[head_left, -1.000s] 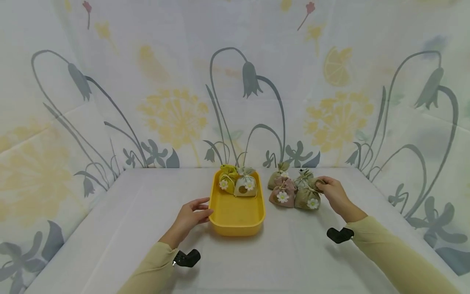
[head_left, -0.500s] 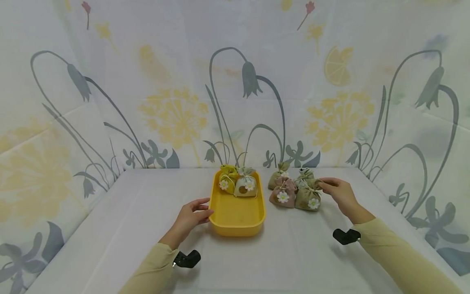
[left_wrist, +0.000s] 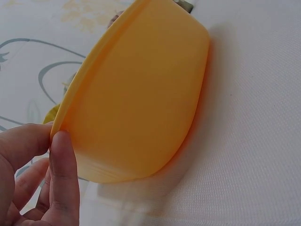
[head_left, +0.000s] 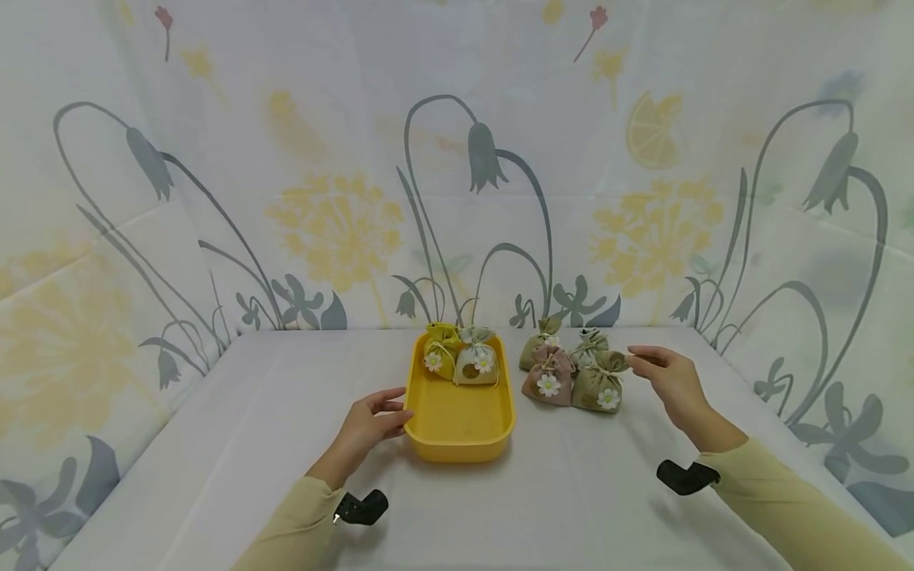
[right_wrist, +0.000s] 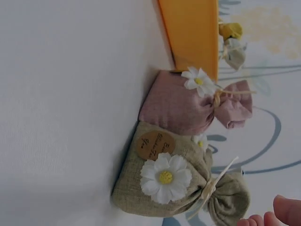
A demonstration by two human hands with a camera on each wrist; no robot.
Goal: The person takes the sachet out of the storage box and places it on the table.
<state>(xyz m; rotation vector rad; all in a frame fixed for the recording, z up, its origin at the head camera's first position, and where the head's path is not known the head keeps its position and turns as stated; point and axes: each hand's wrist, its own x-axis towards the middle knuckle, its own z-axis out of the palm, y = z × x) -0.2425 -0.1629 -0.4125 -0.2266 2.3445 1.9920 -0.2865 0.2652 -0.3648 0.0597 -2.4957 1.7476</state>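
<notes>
My left hand (head_left: pixel 371 424) pinches the left rim of a yellow plastic tub (head_left: pixel 459 451). In the left wrist view its thumb (left_wrist: pixel 63 157) lies against the tub's outer wall. A yellow drawstring sachet (head_left: pixel 444 349) and a pale grey-white one (head_left: pixel 477 363) stand at the tub's far end. Beside the neck of an olive-green sachet (head_left: pixel 597 385) is my right hand (head_left: pixel 674 385), its fingers seemingly just off the cloth. In the right wrist view, its fingertips (right_wrist: pixel 287 209) show at the lower right corner, apart from that sachet's gathered top.
A pink sachet (head_left: pixel 548 379) touches the olive one on its left. Behind them stand a brownish-green sachet (head_left: pixel 534 349) and a grey-green one (head_left: pixel 589 342). White cloth (head_left: pixel 557 507) covers the table, and a flower-printed curtain (head_left: pixel 343 95) hangs behind.
My right hand has let go of the olive sachet's top and drawn back slightly to the right. The left hand and the tub stay in place.
</notes>
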